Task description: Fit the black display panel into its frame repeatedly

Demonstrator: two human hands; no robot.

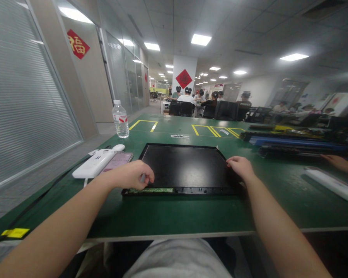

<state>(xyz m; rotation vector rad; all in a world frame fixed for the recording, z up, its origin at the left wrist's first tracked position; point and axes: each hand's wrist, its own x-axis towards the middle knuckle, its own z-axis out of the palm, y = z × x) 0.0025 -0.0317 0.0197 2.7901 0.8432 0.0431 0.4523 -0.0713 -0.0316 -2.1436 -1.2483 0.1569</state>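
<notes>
A black display panel point(185, 166) lies flat on the green table point(174, 214), its near edge set back from the table's front rim with a bare strip between. The left hand point(133, 174) is curled at the panel's near-left edge; whether it pinches the rim cannot be told. The right hand point(240, 166) has its fingers bent together over the right edge, gripping it. A white power bank point(94, 163) and a phone point(118, 161) crowd the left side. Open green surface lies beyond the panel's far edge.
</notes>
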